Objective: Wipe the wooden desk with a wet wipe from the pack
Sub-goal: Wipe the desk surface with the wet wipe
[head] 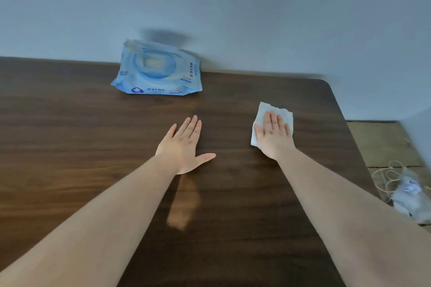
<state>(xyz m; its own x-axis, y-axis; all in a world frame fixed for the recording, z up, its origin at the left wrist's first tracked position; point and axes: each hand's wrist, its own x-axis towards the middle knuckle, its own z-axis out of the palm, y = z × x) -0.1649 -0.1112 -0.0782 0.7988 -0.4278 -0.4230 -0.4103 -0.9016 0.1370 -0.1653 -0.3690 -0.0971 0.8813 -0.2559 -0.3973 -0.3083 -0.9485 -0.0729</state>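
Note:
A dark wooden desk (70, 147) fills the lower view. At its back edge against the wall lies a light blue pack of wet wipes (157, 71), tilted a little. A white wet wipe (268, 109) lies flat on the desk at the right. My right hand (274, 135) presses flat on the wipe, fingers together and pointing away, covering its lower half. My left hand (184, 144) rests palm down on the bare wood near the middle, thumb spread out, with nothing under it.
The desk's rounded far right corner (326, 84) and right edge are close to the wipe. Beyond that edge, on the floor, lie a clear plastic bag and coiled cord (405, 189). A plain wall (233, 7) stands behind the desk.

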